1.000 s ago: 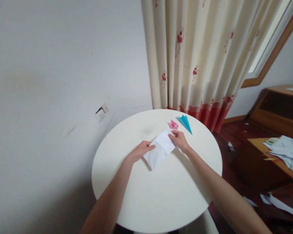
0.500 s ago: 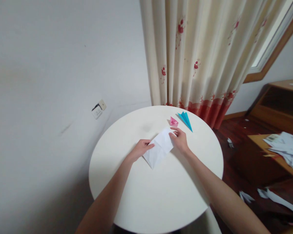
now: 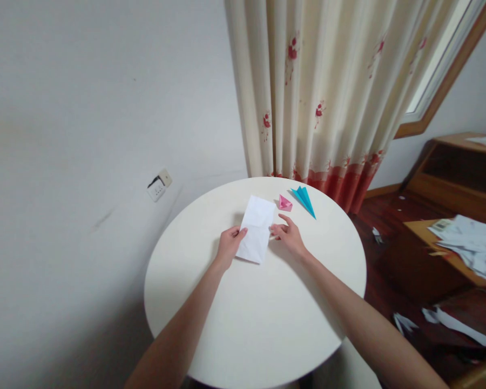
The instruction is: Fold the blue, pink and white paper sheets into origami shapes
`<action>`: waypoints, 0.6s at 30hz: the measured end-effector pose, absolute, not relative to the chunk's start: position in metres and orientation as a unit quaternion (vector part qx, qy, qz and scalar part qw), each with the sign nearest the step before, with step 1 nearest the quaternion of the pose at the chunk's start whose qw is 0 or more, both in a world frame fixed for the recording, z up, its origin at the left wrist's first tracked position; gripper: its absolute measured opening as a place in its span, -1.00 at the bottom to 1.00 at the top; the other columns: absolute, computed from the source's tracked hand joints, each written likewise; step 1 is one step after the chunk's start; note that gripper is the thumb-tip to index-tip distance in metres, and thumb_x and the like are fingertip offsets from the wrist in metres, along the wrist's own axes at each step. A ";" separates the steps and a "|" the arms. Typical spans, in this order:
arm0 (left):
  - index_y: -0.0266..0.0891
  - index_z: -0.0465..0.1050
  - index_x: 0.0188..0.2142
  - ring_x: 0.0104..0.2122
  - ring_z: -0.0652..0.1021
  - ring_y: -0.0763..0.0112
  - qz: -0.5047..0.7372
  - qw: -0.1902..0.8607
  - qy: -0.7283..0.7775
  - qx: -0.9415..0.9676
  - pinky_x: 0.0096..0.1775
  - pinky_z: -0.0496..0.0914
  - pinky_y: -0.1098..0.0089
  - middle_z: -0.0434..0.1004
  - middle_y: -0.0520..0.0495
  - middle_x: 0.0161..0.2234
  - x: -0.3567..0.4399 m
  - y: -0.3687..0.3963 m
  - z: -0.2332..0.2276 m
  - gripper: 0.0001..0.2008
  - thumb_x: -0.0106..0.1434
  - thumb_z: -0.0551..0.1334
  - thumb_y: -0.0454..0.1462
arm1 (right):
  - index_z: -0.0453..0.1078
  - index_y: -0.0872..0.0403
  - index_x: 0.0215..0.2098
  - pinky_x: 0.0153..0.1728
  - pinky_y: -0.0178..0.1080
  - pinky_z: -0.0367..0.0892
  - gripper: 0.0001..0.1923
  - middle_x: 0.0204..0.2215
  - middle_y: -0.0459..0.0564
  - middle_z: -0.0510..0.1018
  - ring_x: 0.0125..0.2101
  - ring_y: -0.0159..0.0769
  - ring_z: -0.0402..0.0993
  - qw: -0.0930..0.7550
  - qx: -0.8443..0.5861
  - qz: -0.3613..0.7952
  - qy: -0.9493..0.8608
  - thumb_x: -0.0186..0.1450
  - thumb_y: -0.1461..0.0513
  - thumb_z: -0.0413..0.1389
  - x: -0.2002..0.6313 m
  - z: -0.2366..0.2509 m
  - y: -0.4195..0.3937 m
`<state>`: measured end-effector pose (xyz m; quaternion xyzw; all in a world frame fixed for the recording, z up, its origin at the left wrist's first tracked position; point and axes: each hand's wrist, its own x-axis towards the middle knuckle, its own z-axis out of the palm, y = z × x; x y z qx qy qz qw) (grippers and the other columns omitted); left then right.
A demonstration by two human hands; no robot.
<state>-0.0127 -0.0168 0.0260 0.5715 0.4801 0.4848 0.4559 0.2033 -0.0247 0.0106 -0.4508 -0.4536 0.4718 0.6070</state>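
A folded white sheet of paper is held over the round table, its long side running away from me and its near edge slightly slanted. My left hand grips its left edge, thumb on top and fingers underneath, partly hidden. At the right edge is my right hand, fingers apart and index finger stretched out. Its thumb side is very close to the paper; whether it touches I cannot make out. Just beyond that hand lie a small pink folded-paper piece and a blue paper plane.
The white round table stands by a wall with a socket. A patterned curtain hangs behind it. To the right, papers are piled on a wooden surface, and paper scraps lie on the dark floor.
The white paper has turned from a diagonal position to nearly upright in view. My right hand has come off its top face to the right edge; my left hand keeps its grip.
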 end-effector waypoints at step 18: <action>-0.23 0.31 0.24 -0.45 0.55 0.36 0.509 0.422 0.454 0.597 -0.35 0.41 0.41 0.53 0.06 -0.46 0.000 -0.020 0.023 -0.34 0.19 0.36 -0.09 | 0.27 0.10 0.22 -0.46 -0.31 0.24 -0.37 -0.54 -0.26 0.36 -0.54 -0.38 0.28 0.630 -0.429 0.373 -0.529 0.17 0.18 0.14 0.193 0.006 -0.031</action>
